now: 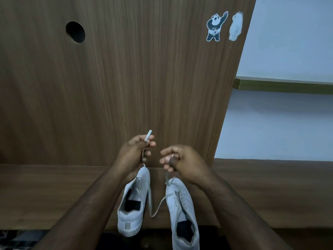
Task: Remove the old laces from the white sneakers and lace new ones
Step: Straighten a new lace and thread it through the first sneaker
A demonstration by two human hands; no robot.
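Both hands are raised above the near edge of a wooden desk (126,87), each closed on a lace. Left hand (134,156): fingers curled, pinching a white lace (148,135) whose stiff end projects up and away past the fingertips. Below this hand the left sneaker (134,204) hangs toe-up, heel toward the camera, its dark insole visible. Right hand (183,161): fingers curled around a second lace section (168,177) that runs down to the toe area of the right sneaker (182,213), also toe-up with the heel nearest the camera. A slack loop of lace (156,208) hangs between the two shoes. Whether this loop belongs to one lace or two cannot be determined. Farther back, the desk surface carries a round cable hole (75,31) at far left. At far right are a panda sticker (215,27) and a pale bear sticker (235,26), side by side. A light floor (279,123) lies beyond the desk's right edge.
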